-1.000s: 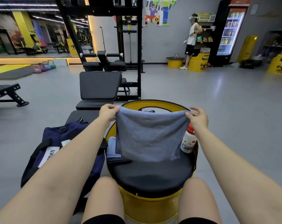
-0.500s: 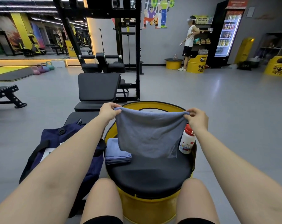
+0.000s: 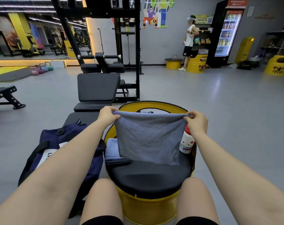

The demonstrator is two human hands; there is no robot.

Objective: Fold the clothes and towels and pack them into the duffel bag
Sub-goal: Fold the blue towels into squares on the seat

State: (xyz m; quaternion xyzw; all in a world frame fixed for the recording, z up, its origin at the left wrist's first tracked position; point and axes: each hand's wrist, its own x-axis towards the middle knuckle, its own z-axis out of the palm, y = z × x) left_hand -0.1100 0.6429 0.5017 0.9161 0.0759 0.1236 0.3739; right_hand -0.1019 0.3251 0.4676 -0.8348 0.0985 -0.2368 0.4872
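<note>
commercial gym: black cable machine [image 3: 126,46] with padded bench [image 3: 97,86], coloured kettlebells [image 3: 41,69] by a mirror wall [image 3: 32,30], weightlifter mural [image 3: 157,12], lit drinks fridge [image 3: 225,33], yellow drum seats [image 3: 277,65] with muscle logos.

A grey-blue towel [image 3: 148,138] hangs doubled over in the air above a black-padded yellow drum seat [image 3: 147,179], stretched flat by its two top corners, its lower edge slanting down toward the right and ending just above the pad. A second towel [image 3: 112,151] of the same colour lies folded into a neat stack on the left part of the pad. The navy duffel bag [image 3: 60,148] with black straps and a white label sits slumped to the left of the seat, just beside it.
</note>
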